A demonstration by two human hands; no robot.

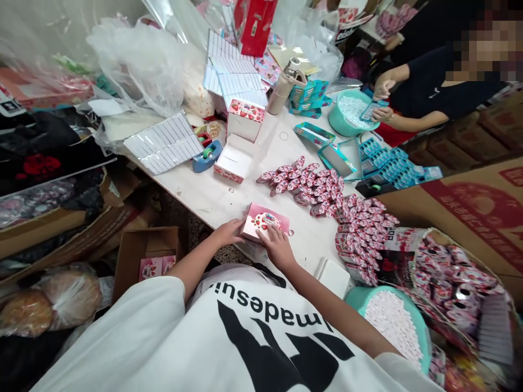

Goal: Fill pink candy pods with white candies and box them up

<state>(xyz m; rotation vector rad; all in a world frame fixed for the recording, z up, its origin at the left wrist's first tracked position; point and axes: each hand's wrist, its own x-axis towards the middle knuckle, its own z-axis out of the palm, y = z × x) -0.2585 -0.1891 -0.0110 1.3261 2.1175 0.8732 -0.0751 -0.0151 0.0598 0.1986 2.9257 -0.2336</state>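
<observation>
A small pink box (265, 220) with a strawberry print lies flat near the front edge of the white table (212, 198). My left hand (226, 232) grips its left end, fingers curled against the side. My right hand (278, 245) presses on the box's near edge and top, fingers bent over it. Rows of pink-and-white wrapped sweets (310, 185) lie just beyond the box, with more stacked to the right (362, 234).
An open pink box (233, 159) and a blue tape dispenser (207, 156) sit mid-table. A teal bowl of white pieces (394, 321) is by my right arm. Another person (429, 87) works at the far right over a teal bowl (347, 111). A cardboard box (147, 256) stands below left.
</observation>
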